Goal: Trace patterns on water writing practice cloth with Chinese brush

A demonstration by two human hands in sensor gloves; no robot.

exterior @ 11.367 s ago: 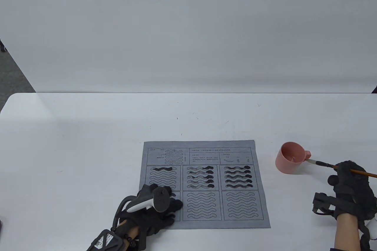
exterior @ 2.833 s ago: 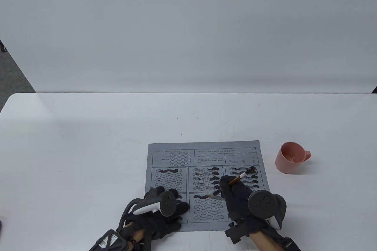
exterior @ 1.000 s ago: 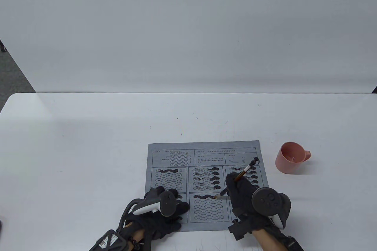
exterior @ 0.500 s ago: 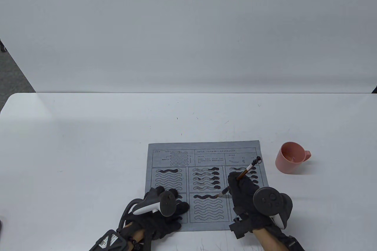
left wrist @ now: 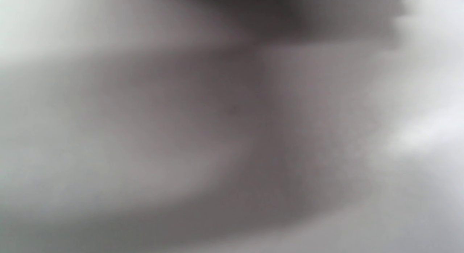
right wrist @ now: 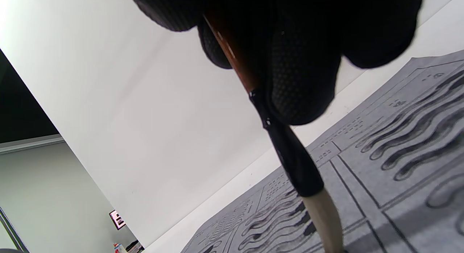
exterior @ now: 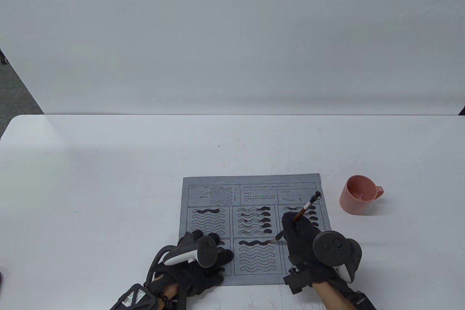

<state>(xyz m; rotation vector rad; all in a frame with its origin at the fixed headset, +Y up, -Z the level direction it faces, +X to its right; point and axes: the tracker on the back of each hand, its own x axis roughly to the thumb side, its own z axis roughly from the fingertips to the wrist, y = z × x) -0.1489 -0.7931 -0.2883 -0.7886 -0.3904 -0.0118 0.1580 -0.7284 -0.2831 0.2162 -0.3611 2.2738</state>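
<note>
A grey water writing cloth (exterior: 254, 193) with wavy line panels lies on the white table (exterior: 109, 179). My right hand (exterior: 298, 233) grips the Chinese brush (exterior: 304, 210), tip (exterior: 273, 241) down at the right end of the top wave in the lower middle panel. That wave is dark and wet. In the right wrist view my fingers (right wrist: 301, 64) hold the brown shaft, and the black ferrule (right wrist: 293, 158) and pale bristles point at the cloth (right wrist: 362, 162). My left hand (exterior: 203, 255) rests flat on the cloth's lower left corner. The left wrist view is only blur.
A pink cup (exterior: 358, 193) stands on the table right of the cloth. The upper panels hold several dark wet waves. A white wall stands behind the table's far edge.
The brush tip has moved right along the top wave of the lower middle panel, lengthening the dark stroke. The left hand has stayed on the cloth.
</note>
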